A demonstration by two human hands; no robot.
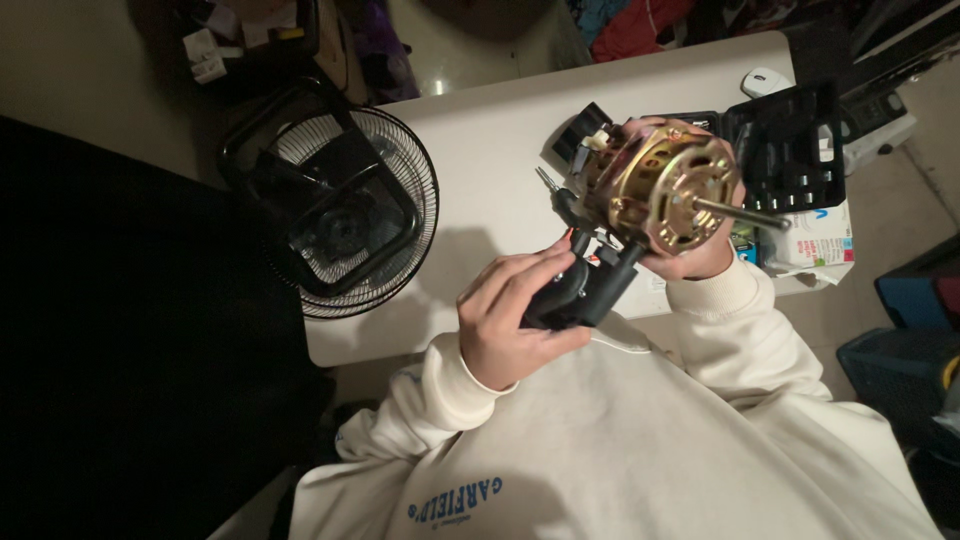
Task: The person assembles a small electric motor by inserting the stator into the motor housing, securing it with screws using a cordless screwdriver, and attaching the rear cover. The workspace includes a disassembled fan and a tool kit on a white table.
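Left hand (pixel 505 325): closed around black neck bracket (pixel 585 290), below-left of motor.
Right hand (pixel 700 250): cupped behind fan motor (pixel 665 185), carrying it above white table (pixel 480 150).
Shaft (pixel 740 213): points right, away from left hand.
Nearer hand: right.

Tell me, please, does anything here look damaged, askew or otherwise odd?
Yes. The fan motor is bare, out of its housing, with its shaft sticking out, held above the white table by the left hand and the right hand. The wire fan guard lies detached, overhanging the table's edge.
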